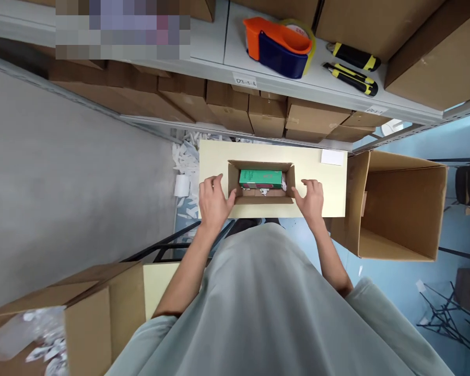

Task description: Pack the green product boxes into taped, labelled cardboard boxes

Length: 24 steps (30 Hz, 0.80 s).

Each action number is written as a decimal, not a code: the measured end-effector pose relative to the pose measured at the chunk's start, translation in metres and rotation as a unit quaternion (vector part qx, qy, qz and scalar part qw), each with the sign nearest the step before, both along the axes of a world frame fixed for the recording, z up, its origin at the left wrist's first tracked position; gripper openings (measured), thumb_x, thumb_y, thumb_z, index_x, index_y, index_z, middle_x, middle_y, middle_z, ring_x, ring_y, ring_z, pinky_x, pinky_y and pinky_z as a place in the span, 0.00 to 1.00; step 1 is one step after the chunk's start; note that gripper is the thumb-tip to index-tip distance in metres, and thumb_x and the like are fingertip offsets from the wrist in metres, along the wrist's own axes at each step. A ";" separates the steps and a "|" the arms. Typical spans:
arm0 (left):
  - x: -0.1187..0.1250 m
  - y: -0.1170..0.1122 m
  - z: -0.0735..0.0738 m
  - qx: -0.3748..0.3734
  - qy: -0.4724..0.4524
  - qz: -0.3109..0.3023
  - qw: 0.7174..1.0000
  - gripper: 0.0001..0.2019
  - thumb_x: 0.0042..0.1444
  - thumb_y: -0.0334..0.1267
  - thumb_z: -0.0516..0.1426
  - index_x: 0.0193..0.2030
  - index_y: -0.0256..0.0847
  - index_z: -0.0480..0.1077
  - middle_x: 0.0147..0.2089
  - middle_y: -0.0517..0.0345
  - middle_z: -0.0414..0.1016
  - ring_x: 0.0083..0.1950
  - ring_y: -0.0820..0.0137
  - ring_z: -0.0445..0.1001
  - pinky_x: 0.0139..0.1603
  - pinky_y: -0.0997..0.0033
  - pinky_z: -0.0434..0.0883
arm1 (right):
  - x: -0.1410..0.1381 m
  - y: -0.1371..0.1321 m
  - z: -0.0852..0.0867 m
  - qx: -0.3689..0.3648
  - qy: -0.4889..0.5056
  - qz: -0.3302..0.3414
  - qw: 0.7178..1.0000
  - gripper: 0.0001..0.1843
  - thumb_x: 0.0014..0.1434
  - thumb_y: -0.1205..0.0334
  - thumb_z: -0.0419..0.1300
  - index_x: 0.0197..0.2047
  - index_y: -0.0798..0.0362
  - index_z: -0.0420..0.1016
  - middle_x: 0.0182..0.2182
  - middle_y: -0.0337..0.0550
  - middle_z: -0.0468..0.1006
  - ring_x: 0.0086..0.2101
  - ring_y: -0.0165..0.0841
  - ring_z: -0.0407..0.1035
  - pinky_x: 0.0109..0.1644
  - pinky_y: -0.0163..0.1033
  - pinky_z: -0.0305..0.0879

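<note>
A small open cardboard box [264, 200] stands on the pale yellow tabletop [215, 151] before me. Inside it lies a green carton [260, 178], with bits of crumpled white paper [263, 191] beside it. My left hand [214, 201] is at the box's left end, fingers apart and the thumb near its corner. At the right end, my right hand [310, 199] has its fingers spread, the thumb at the near right corner. Neither hand holds anything; whether the thumbs touch the cardboard I cannot tell.
An orange and blue tape dispenser [279, 49] and two utility knives [351, 68] lie on the shelf [207, 44] above. A big open carton [401, 209] stands at the right. At lower left, another box [88, 329] holds clear plastic packing. White paper scraps [188, 156] litter the floor at left.
</note>
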<state>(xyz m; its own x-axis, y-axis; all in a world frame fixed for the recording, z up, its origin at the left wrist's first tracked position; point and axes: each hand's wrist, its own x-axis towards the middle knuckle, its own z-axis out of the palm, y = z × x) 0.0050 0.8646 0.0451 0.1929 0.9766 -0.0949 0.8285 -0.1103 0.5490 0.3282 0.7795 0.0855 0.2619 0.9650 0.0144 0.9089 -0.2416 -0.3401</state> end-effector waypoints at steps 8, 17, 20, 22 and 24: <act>0.003 -0.009 -0.006 -0.025 0.008 0.041 0.999 0.12 0.72 0.42 0.55 0.44 0.43 0.79 0.48 0.41 0.84 0.54 0.46 0.80 0.61 0.46 0.72 | -0.014 -0.009 -0.013 -0.017 0.027 -0.073 0.997 0.11 0.73 0.61 0.59 0.38 0.50 0.79 0.37 0.49 0.83 0.42 0.46 0.73 0.55 0.51 0.70; -0.083 -0.097 0.004 0.007 -0.052 0.137 0.989 0.10 0.69 0.40 0.57 0.38 0.45 0.78 0.44 0.46 0.85 0.51 0.50 0.81 0.59 0.51 0.74 | -0.075 -0.020 0.003 0.019 0.030 0.018 0.999 0.10 0.68 0.58 0.59 0.34 0.48 0.76 0.34 0.50 0.84 0.40 0.47 0.77 0.52 0.51 0.72; -0.137 -0.164 -0.001 0.000 -0.071 0.214 0.974 0.09 0.69 0.39 0.58 0.37 0.46 0.77 0.44 0.48 0.84 0.50 0.52 0.82 0.59 0.53 0.74 | -0.123 -0.032 0.000 0.004 0.052 0.081 0.995 0.11 0.68 0.56 0.60 0.34 0.48 0.77 0.35 0.51 0.85 0.40 0.47 0.78 0.51 0.51 0.73; -0.172 -0.216 -0.006 -0.002 -0.079 0.283 0.956 0.09 0.68 0.39 0.58 0.36 0.47 0.76 0.43 0.49 0.84 0.49 0.53 0.82 0.58 0.54 0.75 | -0.163 -0.041 -0.005 -0.009 0.065 0.129 0.989 0.11 0.68 0.55 0.60 0.35 0.49 0.78 0.36 0.52 0.86 0.40 0.47 0.79 0.51 0.51 0.74; -0.203 -0.271 -0.010 -0.004 -0.087 0.360 0.929 0.09 0.68 0.40 0.58 0.35 0.47 0.75 0.42 0.50 0.84 0.47 0.54 0.82 0.56 0.55 0.76 | -0.207 -0.051 -0.013 -0.022 0.075 0.189 0.979 0.11 0.68 0.53 0.60 0.36 0.49 0.78 0.37 0.52 0.86 0.40 0.47 0.80 0.52 0.51 0.74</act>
<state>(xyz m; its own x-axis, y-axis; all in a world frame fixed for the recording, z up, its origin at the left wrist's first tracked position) -0.1976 0.5936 0.0348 -0.4965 0.8581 -0.1312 0.5851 0.4425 0.6795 0.1212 0.7286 0.0726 -0.1176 0.9922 -0.0409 0.8767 0.0844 -0.4736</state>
